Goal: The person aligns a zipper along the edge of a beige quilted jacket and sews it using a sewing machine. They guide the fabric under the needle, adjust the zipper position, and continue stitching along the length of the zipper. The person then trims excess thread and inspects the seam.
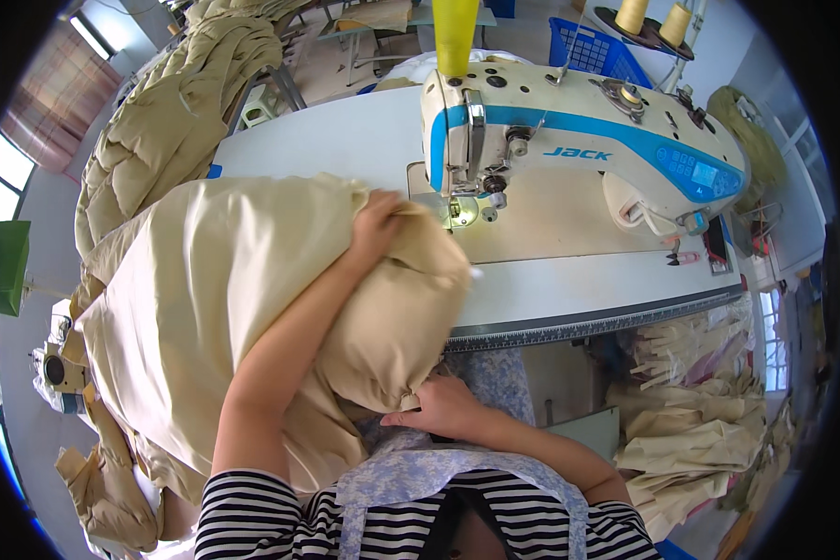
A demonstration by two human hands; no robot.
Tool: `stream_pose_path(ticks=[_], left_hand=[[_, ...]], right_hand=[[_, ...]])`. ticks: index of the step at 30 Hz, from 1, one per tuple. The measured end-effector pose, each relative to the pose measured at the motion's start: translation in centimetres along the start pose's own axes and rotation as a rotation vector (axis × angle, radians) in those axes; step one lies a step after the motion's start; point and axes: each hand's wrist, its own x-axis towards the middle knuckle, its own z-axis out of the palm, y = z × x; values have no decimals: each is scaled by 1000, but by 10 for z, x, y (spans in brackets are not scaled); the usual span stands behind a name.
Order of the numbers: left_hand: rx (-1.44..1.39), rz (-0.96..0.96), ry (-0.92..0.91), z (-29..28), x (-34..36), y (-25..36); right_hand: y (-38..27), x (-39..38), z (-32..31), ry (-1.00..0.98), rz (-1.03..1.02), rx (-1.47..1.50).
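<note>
The right hand (443, 408) pinches the lower edge of a padded beige cloth (196, 299), which lies left of and in front of the sewing machine (569, 131). The left hand (378, 226), slightly blurred, seems to grip the cloth's upper part, just left of the sewing machine. Behind the sewing machine stands a blue basket (583, 49).
</note>
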Motion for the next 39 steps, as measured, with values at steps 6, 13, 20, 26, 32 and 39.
stream_pose_path(ticks=[6, 13, 20, 26, 32, 39], left_hand=[[-731, -564, 665, -219, -49, -58], [722, 295, 851, -394, 103, 99], [400, 47, 247, -78, 129, 28], [434, -334, -70, -35, 101, -21], [398, -325, -321, -48, 105, 34], [334, -139, -297, -42, 86, 18]], right_hand=[[-45, 61, 10, -222, 108, 203], [-128, 65, -12, -563, -722, 997], [-37, 12, -50, 61, 29, 130], [11, 16, -78, 501, -135, -662], [26, 86, -70, 537, -302, -722], [1, 34, -32, 199, -336, -487]])
